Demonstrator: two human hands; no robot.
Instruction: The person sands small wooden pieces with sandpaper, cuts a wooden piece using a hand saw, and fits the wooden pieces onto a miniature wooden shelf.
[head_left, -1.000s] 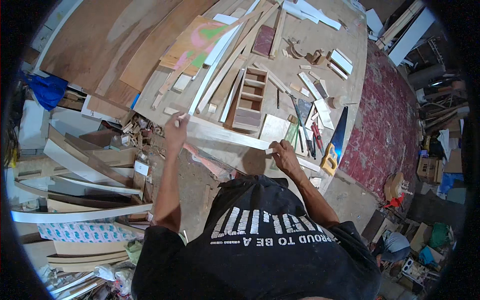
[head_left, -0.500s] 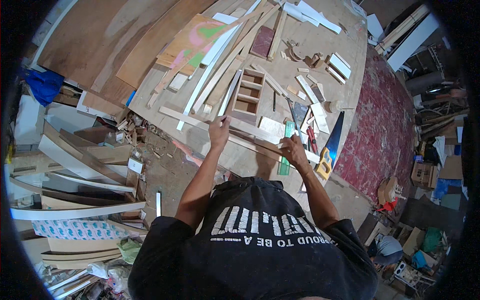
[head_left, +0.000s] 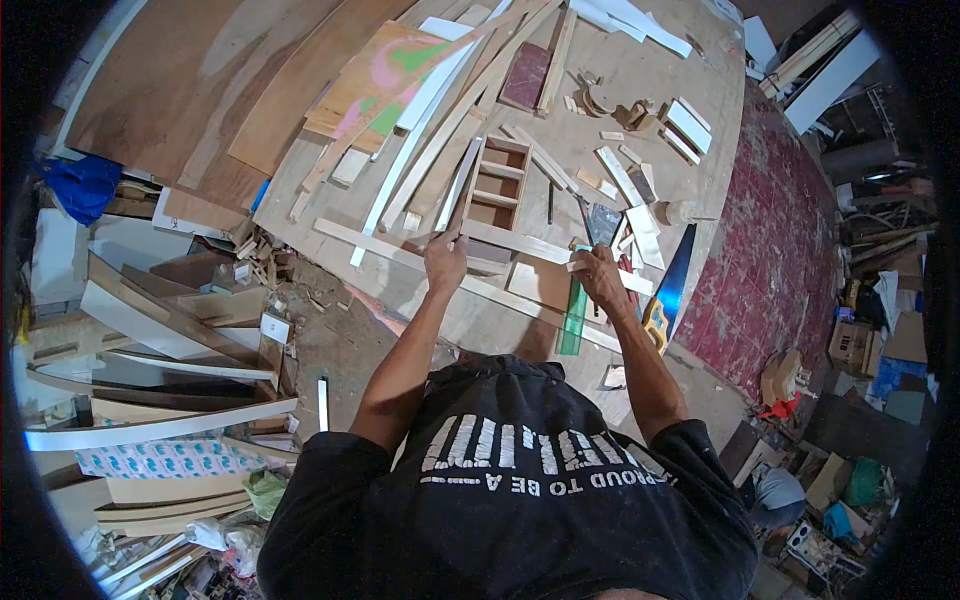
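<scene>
My left hand (head_left: 446, 264) is closed at the near left corner of a small open wooden box (head_left: 497, 199) with several compartments. Its fingertips pinch the left end of a pale wooden strip (head_left: 520, 243), which lies along the box's near end. Farther right, my right hand (head_left: 601, 281) closes over the same strip, with a small pale end showing by the thumb. Under that hand a green see-through ruler-like strip (head_left: 572, 322) sticks out toward me. A longer wooden strip (head_left: 375, 243) runs across the table on my side of the box.
A handsaw (head_left: 657, 322) with a yellow handle lies at the table's right edge. Wood offcuts (head_left: 643, 235) and a dark pencil-like stick (head_left: 550, 203) lie beyond my right hand. Long boards (head_left: 440, 150) cover the far left. Curved panels (head_left: 160, 438) are stacked on the left floor.
The pale strip has shifted away from me, closer against the box's near end. My right hand has moved slightly away with it. The view has also shifted a little.
</scene>
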